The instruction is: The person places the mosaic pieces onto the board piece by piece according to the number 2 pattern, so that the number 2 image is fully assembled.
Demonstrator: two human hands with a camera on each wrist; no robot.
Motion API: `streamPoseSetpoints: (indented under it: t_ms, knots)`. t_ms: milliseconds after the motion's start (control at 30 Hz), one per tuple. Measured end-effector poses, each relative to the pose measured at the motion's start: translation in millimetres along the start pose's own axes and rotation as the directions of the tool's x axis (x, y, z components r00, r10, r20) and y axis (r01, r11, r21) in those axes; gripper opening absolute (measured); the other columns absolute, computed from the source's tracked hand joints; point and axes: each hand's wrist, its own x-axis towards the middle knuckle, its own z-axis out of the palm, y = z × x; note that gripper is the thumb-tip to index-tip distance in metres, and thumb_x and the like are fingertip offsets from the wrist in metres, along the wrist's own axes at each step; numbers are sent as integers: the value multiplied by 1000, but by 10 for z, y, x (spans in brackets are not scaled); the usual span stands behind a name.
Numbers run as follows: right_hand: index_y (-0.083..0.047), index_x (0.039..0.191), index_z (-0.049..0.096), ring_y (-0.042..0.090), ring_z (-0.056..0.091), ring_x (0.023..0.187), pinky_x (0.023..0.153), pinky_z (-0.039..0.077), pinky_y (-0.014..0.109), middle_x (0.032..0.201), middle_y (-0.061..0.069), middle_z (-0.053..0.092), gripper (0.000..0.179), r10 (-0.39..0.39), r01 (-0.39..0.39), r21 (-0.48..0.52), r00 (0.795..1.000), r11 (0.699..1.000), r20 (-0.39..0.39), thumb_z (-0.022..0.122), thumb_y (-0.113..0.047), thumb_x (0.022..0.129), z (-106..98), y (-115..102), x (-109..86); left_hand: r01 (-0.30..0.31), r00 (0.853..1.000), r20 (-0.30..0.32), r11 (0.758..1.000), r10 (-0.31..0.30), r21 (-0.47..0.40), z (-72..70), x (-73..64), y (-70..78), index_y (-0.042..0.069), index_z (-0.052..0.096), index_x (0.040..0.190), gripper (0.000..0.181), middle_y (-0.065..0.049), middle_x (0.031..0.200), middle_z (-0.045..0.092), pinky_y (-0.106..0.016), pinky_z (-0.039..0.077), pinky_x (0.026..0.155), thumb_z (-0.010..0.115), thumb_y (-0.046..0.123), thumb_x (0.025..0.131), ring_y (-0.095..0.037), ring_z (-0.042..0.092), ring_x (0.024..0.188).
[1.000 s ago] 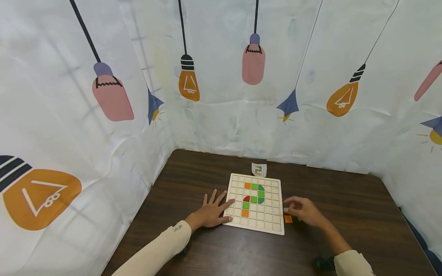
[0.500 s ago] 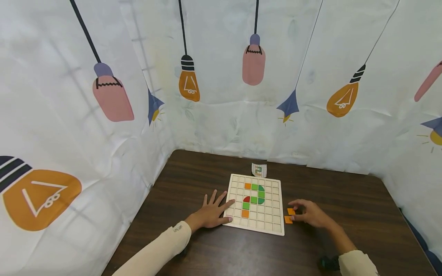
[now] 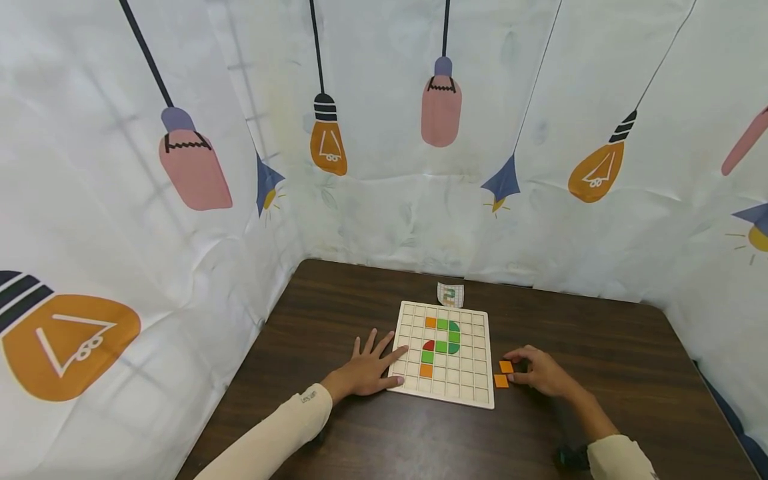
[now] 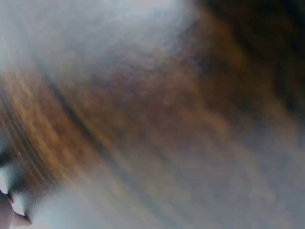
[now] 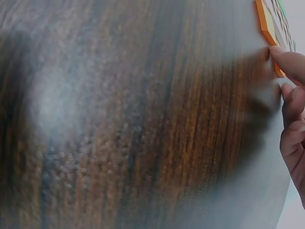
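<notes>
My left hand (image 3: pixel 363 372) lies spread on the left edge of a pale wooden grid board (image 3: pixel 462 383), fingertips over its squares. Orange, green and red pieces sit in the board's cells, including a green square tile (image 3: pixel 454 338) and a red rounded piece (image 3: pixel 429 345). Just right of the board, my right hand (image 3: pixel 543 372) pinches an orange square tile (image 3: pixel 507 367) between thumb and index finger, low at the table. A second orange tile (image 3: pixel 501 381) lies close in front of it. In the right wrist view, the thumb (image 5: pixel 288 64) partly covers the pinched tile.
A small printed pattern card (image 3: pixel 450 295) lies behind the board. All of this is on a dark wood-grain table (image 3: pixel 360 440), with a white lamp-print curtain (image 3: pixel 384 220) along its back and left sides. The left wrist view is mostly blurred tabletop.
My right hand has shifted slightly right, away from the board's edge. A second orange tile now shows between its fingers, beside the first. The left hand has stayed put.
</notes>
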Motion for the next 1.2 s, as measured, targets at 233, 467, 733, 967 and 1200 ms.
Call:
streamPoseSetpoints:
  t_ms: [233,467,733,967,1200]
  knots:
    - [-6,120,72,11,47,79,63,40,22,111,9,63,38,-9,8,-17,999,1000,-39,81,-20,86,43,4,15,10,1000,6,1000,-10,2,8,6,-4,36,21,161,73,-11,170,10,-77,9,112,43,67,99,-51,3,152]
    - [-8,121,73,5,43,68,59,41,22,106,7,61,37,-4,3,-17,997,1000,-82,80,-20,87,91,37,10,11,1000,6,1000,-11,3,15,15,-6,36,21,161,73,-11,170,9,-77,9,112,42,68,99,-51,2,152]
    - [-7,116,75,3,42,64,57,41,23,101,6,61,31,-51,50,-11,991,999,-124,79,-20,88,114,54,-7,11,1000,6,1000,-11,29,14,27,-15,36,19,161,73,-11,170,9,-77,11,112,39,69,99,-51,3,152]
    - [-9,112,75,2,44,68,60,43,22,100,3,62,27,-65,61,-30,988,998,-141,79,-18,87,131,83,-12,10,1000,4,1000,-10,21,4,24,-9,36,20,161,74,-11,170,10,-77,11,111,40,69,99,-51,3,152]
    - [-11,112,74,2,44,67,61,43,23,101,0,61,25,-36,31,-46,991,998,-128,78,-20,89,135,79,-9,13,1000,9,1000,-13,26,19,32,-23,37,19,161,74,-11,170,9,-77,11,112,39,70,98,-51,4,152]
